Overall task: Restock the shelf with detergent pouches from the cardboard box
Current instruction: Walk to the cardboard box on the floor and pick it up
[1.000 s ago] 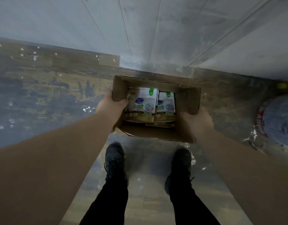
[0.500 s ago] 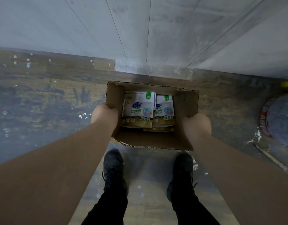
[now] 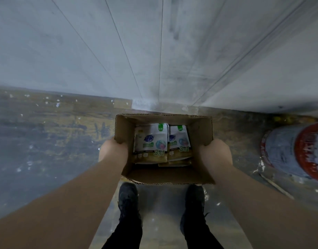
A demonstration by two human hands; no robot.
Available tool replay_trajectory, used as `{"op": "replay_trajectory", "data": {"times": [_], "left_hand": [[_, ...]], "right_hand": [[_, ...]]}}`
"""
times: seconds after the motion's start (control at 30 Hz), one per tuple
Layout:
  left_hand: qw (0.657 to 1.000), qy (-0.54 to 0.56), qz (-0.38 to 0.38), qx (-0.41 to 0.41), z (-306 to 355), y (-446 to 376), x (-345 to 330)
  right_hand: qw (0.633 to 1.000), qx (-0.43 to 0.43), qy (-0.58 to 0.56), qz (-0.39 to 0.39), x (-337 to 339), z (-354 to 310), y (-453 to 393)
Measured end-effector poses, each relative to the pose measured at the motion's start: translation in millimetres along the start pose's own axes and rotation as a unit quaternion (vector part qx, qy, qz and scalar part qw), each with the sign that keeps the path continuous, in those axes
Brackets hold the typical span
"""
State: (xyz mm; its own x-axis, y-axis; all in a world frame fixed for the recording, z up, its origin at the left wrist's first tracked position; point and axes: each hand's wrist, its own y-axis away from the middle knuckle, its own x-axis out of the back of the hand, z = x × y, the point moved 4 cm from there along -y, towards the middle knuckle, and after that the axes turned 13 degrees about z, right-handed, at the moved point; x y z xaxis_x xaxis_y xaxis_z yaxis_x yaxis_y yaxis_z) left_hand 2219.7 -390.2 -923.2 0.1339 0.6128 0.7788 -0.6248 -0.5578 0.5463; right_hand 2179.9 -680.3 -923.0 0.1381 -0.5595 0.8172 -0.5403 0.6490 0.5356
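An open cardboard box sits low over the floor in front of my feet. Inside it lie white and gold detergent pouches, two on top side by side and more beneath. My left hand grips the box's left wall, with the fingers hidden behind the cardboard. My right hand grips the right wall the same way. No shelf shows in this view.
A grey panelled wall rises just behind the box. A round white drum with a red band lies on the stained floor at the right. My two black shoes stand right below the box.
The box and both hands have sunk lower toward the floor and drifted slightly nearer the wall. The grip on both side walls is unchanged.
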Motion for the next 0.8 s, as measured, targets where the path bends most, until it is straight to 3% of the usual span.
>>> {"op": "replay_trajectory", "data": {"times": [0.2,0.47,0.8], "left_hand": [[0.999,0.021,0.003,-0.041,42.8,47.0,90.8],[0.991,0.057,0.051,-0.114,104.7,101.7,214.3],[0.980,0.118,0.059,-0.147,123.8,180.4,339.2]], "right_hand": [[1.000,0.020,-0.021,0.010,94.6,-33.1,59.2],[0.990,0.101,-0.047,0.081,220.4,-91.8,134.2],[0.979,0.155,-0.055,0.121,346.0,-114.7,252.8]]}}
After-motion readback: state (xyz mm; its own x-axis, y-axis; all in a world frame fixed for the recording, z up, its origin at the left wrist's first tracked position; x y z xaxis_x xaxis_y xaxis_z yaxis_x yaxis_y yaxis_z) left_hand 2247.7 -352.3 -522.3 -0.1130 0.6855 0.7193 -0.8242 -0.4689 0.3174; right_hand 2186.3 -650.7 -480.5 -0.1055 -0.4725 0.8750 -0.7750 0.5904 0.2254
